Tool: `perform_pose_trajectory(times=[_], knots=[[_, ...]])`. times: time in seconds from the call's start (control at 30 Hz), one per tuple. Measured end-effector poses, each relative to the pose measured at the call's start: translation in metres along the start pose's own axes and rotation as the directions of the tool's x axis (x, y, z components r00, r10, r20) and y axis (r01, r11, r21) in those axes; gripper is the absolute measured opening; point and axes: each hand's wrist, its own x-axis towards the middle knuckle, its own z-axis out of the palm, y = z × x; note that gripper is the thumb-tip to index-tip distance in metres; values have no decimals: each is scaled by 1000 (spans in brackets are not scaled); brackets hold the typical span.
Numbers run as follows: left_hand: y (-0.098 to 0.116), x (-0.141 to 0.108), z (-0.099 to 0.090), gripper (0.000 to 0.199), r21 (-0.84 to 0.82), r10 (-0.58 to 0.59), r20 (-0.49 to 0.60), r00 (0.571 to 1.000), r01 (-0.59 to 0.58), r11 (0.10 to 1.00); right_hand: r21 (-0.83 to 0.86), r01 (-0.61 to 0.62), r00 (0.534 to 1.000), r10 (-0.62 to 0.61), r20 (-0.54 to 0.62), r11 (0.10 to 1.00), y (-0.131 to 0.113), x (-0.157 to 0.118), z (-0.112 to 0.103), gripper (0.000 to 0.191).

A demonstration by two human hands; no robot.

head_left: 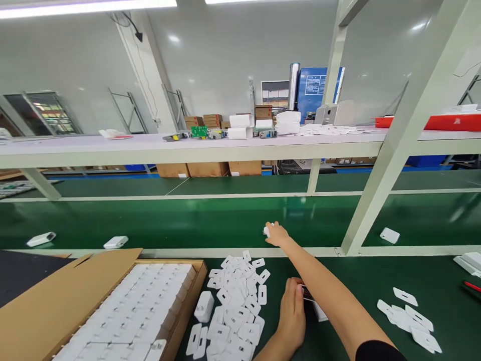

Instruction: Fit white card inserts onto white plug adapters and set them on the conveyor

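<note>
My right hand (276,234) reaches out over the green conveyor belt, its fingers closed on a small white plastic piece (266,231) that they mostly cover. Nearer to me, my left hand (292,312) is curled around the edge of a white housing (319,312) with a dark opening. My right forearm crosses over that housing and hides much of it. Left of my left hand lies a loose heap of flat white plates (240,306), each with a small slot. A white boxy housing (204,307) stands at the heap's left edge.
An open cardboard box (201,281) of white housings sits at left. White units lie on the belt (210,220), among them one white unit (115,242). More flat white plates (408,318) lie at right. A slanted post (391,135) and loaded shelf (143,150) stand ahead.
</note>
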Motion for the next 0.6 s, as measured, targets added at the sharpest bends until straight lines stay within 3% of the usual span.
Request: perform_pose_trajectory(times=[0.13,0.27,0.47,0.53,0.6], knots=[[1,0,0,65,26,-13,-7,1000,13,1000,-2,-3,1000,3,-15,1000,22,-13,0,45],[2,1,1,65,21,-16,-12,1000,17,1000,11,65,998,-65,-12,998,55,-43,-7,47],[-2,2,2,69,60,-35,-9,999,35,998,109,153,988,-148,-50,982,95,-107,-8,76],[-3,2,1,68,60,-40,-10,999,41,997,157,174,983,-162,-88,972,103,-133,-6,93],[-3,1,0,67,42,-54,-12,998,55,998,222,211,970,-176,-166,952,111,-159,-4,96]])
